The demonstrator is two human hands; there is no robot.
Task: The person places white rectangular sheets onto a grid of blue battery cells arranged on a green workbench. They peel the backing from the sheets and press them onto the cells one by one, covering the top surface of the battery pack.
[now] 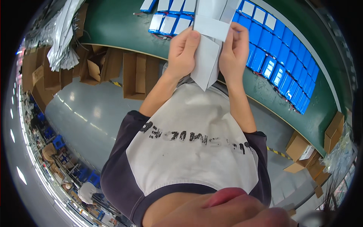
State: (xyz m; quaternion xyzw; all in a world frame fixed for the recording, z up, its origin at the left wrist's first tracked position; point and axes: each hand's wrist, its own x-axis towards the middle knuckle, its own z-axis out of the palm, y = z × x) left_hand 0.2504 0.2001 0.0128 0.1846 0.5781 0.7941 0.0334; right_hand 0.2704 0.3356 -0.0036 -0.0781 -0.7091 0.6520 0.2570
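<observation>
My left hand (184,53) grips a stack of long white sheets (206,58) at its left edge, thumb on top. Across the stack lies a shorter white strip (211,27). My right hand (235,49) is closed with bent fingers at the right end of this strip; its fingertips are partly hidden. The sheets hang over the near edge of the green table toward my body. Left of the sheets lie blue battery packs with white pads (169,23). To the right stand rows of blue battery packs (278,47), a few with white pads on top.
Open cardboard boxes (140,73) stand below the table's left side. White sheet scraps (62,41) are heaped at the far left. More cardboard boxes (302,149) and clear plastic bags (338,155) are at the right. A person (89,193) sits in the background at lower left.
</observation>
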